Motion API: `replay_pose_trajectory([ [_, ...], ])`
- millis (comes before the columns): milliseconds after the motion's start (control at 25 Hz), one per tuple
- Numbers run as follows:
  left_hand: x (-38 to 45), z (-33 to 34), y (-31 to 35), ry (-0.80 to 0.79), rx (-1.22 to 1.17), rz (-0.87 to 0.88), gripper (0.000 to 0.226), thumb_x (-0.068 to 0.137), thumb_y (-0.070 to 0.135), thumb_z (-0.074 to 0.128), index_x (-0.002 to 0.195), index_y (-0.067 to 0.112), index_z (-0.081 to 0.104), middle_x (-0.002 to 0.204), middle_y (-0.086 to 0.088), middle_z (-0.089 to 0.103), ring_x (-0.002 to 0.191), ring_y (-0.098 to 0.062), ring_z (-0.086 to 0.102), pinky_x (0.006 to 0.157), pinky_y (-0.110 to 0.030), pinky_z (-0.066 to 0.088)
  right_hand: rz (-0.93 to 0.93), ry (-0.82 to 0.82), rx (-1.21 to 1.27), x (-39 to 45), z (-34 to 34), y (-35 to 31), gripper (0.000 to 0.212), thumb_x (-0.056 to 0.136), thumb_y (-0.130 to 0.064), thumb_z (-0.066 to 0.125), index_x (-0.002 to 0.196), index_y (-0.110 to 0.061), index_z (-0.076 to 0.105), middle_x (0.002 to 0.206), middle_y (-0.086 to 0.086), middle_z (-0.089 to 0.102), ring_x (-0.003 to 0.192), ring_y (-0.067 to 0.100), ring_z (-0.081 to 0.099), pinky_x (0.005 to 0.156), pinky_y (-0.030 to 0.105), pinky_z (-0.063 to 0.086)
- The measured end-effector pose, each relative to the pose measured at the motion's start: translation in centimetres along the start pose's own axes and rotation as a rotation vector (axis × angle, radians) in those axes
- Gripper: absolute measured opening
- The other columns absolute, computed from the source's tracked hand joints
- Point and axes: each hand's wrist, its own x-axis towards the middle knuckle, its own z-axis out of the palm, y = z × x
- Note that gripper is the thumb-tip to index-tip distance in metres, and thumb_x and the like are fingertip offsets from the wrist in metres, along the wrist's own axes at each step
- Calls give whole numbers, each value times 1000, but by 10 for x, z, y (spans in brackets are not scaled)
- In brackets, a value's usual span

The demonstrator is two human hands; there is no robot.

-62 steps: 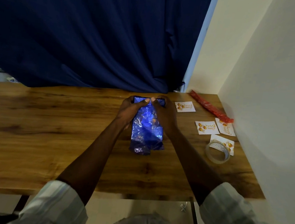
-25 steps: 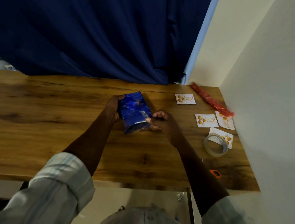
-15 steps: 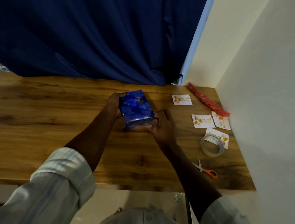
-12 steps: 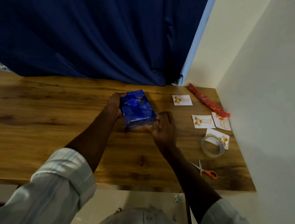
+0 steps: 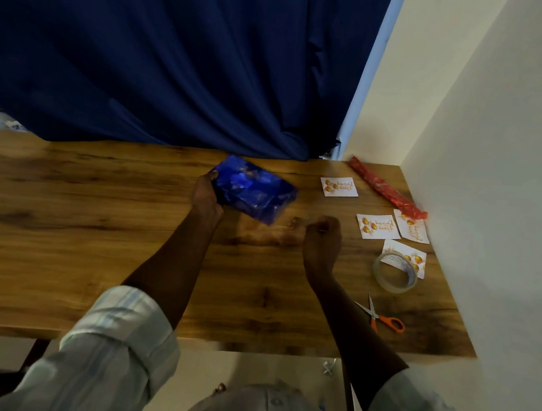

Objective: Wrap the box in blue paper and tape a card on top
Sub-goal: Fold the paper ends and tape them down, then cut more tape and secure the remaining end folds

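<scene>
At the centre of the frame, slightly left, the left hand (image 5: 206, 197) grips the left end of the box (image 5: 254, 189), already covered in shiny blue paper and held tilted, its lower edge at or just above the wooden table (image 5: 66, 238); contact cannot be told. To its right the right hand (image 5: 322, 238) hovers apart from the box, fingers curled in loosely with nothing visibly held, though a sliver of tape pinched there could not be ruled out. The wrapping looks largely done, so the step in hand is judged to be fetching a card or tape; to do it well, the person should set the box flat with a smooth face up and keep the left hand pinning any loose fold. Further right lie four cards, the nearest one (image 5: 339, 187) in the upper middle right, then the tape roll (image 5: 394, 273) resting partly on the lowest card (image 5: 403, 258), which may drag with it when lifted. The scissors (image 5: 380, 317) sit below, and a red roll (image 5: 386, 191) lies by the wall; nothing blocks the reach.
</scene>
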Motion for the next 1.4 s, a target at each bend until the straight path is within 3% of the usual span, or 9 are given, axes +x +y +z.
replay_pose_trajectory([
  [80, 3, -9, -12, 91, -62, 18, 43, 87, 20, 55, 127, 4, 57, 120, -17, 66, 91, -31, 67, 58, -31, 57, 255, -228, 169, -2, 5, 1, 14, 95, -25, 58, 102, -13, 60, 106, 12, 66, 82, 14, 63, 72, 28, 52],
  [200, -14, -10, -45, 80, -100, -90, 43, 83, 29, 65, 120, 7, 58, 116, -18, 66, 95, -32, 68, 69, -36, 58, 553, -479, 310, -6, 32, -4, 43, 87, -52, 62, 108, -14, 58, 105, 10, 67, 88, 19, 65, 79, 33, 55],
  [320, -42, -8, -87, 66, 53, -203, 34, 80, 17, 72, 110, 4, 62, 97, -15, 71, 76, -24, 70, 58, -29, 57, 518, -465, 357, -4, 55, -10, 56, 84, -55, 63, 116, -10, 58, 101, 10, 69, 81, 18, 68, 59, 28, 55],
  [440, -54, -19, -114, 10, 240, -167, 34, 82, 26, 73, 108, 5, 65, 81, -8, 71, 60, -16, 64, 52, -26, 52, 539, -393, 279, 2, 50, -6, 26, 93, -30, 62, 109, -10, 61, 87, 6, 66, 70, 17, 62, 60, 30, 51],
  [600, -33, -58, -103, 216, 367, 96, 29, 76, 47, 68, 93, 24, 71, 93, -2, 74, 85, -25, 70, 77, -45, 58, 426, -381, 177, 16, 37, 11, 33, 91, -16, 61, 123, -12, 57, 113, 7, 65, 83, 16, 61, 62, 28, 48],
  [680, -31, -67, -95, 121, 531, 188, 19, 79, 40, 69, 93, 28, 73, 95, 3, 73, 93, -20, 67, 81, -38, 55, 343, -384, 60, 16, 35, 15, 30, 91, -15, 59, 121, -14, 59, 107, 3, 64, 84, 15, 60, 66, 30, 50],
  [840, -37, -75, -106, -3, 887, 298, 19, 91, 29, 64, 104, 16, 70, 94, 2, 70, 86, -13, 63, 63, -18, 43, 214, -321, -269, 9, 36, 33, 21, 86, -25, 62, 99, -10, 67, 92, 4, 68, 83, 20, 64, 78, 38, 55],
  [1080, -49, -95, -126, -13, 987, 550, 25, 92, 30, 62, 109, 12, 67, 107, 2, 65, 98, -12, 58, 79, -23, 42, 179, -338, -130, -1, 29, 51, 29, 88, -37, 64, 110, -19, 69, 101, 1, 71, 90, 15, 66, 82, 42, 55],
  [1400, -48, -97, -128, 5, 971, 555, 32, 96, 41, 55, 113, 16, 65, 114, -4, 66, 101, -11, 55, 85, -29, 42, 220, -331, -56, -9, 22, 45, 30, 90, -42, 62, 108, -19, 69, 96, 0, 71, 85, 14, 66, 80, 40, 56],
])
